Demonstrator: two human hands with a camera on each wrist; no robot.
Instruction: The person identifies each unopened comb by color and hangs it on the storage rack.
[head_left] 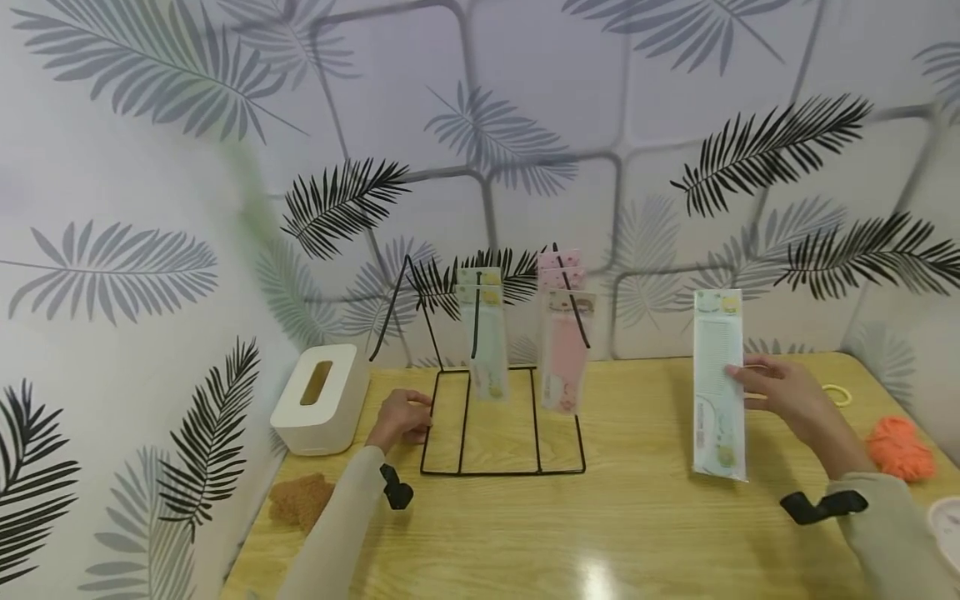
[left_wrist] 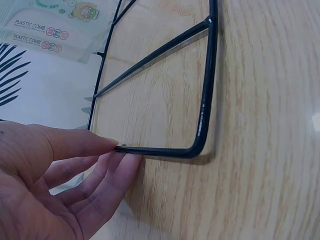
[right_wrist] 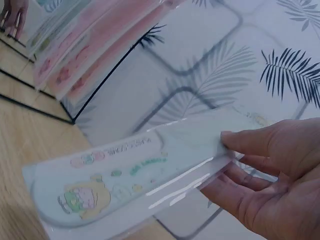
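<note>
A black wire display rack stands on the wooden table. My left hand pinches the left side wire of its base between thumb and fingers, seen close in the left wrist view. In my right hand is a pale green plastic comb in a clear packet, gripped by its right edge and held upright right of the rack. Packaged green combs hang from the rack's middle hook, and packaged pink combs from its right hook. The left hook carries nothing.
A white tissue box stands left of the rack, with a brown fuzzy item in front of it. On the right lie an orange bundle, a yellow ring and a partly cut-off white round thing. Leaf-patterned wall covering rises behind the table.
</note>
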